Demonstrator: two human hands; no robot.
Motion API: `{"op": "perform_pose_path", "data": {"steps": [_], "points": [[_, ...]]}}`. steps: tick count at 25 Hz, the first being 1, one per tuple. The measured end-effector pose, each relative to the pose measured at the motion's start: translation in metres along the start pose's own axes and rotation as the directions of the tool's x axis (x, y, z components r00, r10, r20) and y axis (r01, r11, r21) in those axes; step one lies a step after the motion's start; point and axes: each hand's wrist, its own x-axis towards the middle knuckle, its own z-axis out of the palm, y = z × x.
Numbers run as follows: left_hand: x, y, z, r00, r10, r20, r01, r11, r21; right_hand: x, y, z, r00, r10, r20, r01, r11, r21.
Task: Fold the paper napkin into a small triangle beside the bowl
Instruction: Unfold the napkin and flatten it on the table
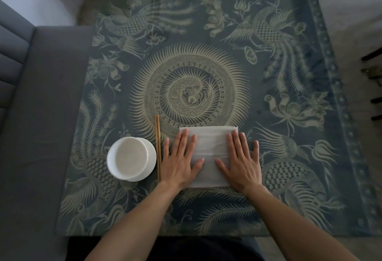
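A white paper napkin point(209, 147) lies flat as a square on the table, right of the bowl. My left hand point(182, 162) rests palm down on its left edge, fingers spread. On the right edge my right hand point(240, 163) presses flat in the same way. Both hands hide the napkin's side edges and near corners. The white bowl point(129, 158) stands on a small white saucer at the left, empty. A pair of wooden chopsticks point(158, 147) lies between the bowl and my left hand.
The glass-topped table point(206, 53) carries a blue cloth with a pale bird and sun pattern. A grey sofa point(31, 105) runs along the left side. Dark chair legs point(372, 56) show at the far right edge.
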Motion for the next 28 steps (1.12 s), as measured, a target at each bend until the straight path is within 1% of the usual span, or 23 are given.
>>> {"op": "perform_pose_path", "data": {"steps": [3, 5, 7, 9, 10, 14, 19, 22, 25, 28], "points": [[-0.002, -0.004, -0.004, 1.000, -0.005, 0.001, 0.005, 1.000, 0.005, -0.002, 0.001, -0.003, 0.999, 0.003, -0.032, -0.003, 1.000, 0.002], [0.001, 0.001, -0.007, 0.999, -0.006, -0.046, 0.004, 0.999, -0.036, 0.001, -0.004, -0.008, 0.996, -0.009, -0.086, 0.013, 0.999, 0.039], [0.010, 0.011, -0.011, 0.996, 0.031, -0.088, -0.039, 0.994, -0.101, 0.010, -0.015, -0.014, 0.990, -0.080, -0.118, 0.089, 0.993, 0.075], [0.021, 0.022, -0.012, 0.992, 0.081, -0.101, -0.094, 0.987, -0.130, 0.022, -0.028, -0.016, 0.979, -0.173, -0.104, 0.183, 0.979, 0.087], [0.026, 0.025, -0.011, 0.991, 0.095, -0.095, -0.107, 0.985, -0.135, 0.027, -0.033, -0.015, 0.977, -0.193, -0.086, 0.201, 0.975, 0.091], [0.030, 0.018, -0.002, 0.995, 0.097, -0.021, -0.099, 0.989, -0.111, 0.034, -0.029, -0.005, 0.988, -0.155, -0.025, 0.156, 0.987, 0.042], [0.028, -0.001, -0.002, 0.998, 0.042, -0.037, -0.043, 0.999, -0.028, 0.036, -0.003, -0.003, 0.997, -0.061, -0.048, 0.061, 0.998, 0.006], [0.027, -0.005, -0.003, 0.999, 0.030, -0.030, -0.030, 1.000, -0.002, 0.038, 0.011, -0.004, 0.998, -0.036, -0.048, 0.035, 0.999, -0.028], [0.025, -0.004, -0.005, 0.999, 0.018, -0.043, -0.019, 1.000, -0.008, 0.036, 0.015, -0.007, 0.998, -0.004, -0.055, 0.003, 1.000, -0.027], [0.016, 0.007, -0.009, 0.996, 0.021, -0.089, -0.029, 0.996, -0.088, 0.027, 0.004, -0.013, 0.996, -0.014, -0.086, 0.013, 1.000, -0.002]]}}
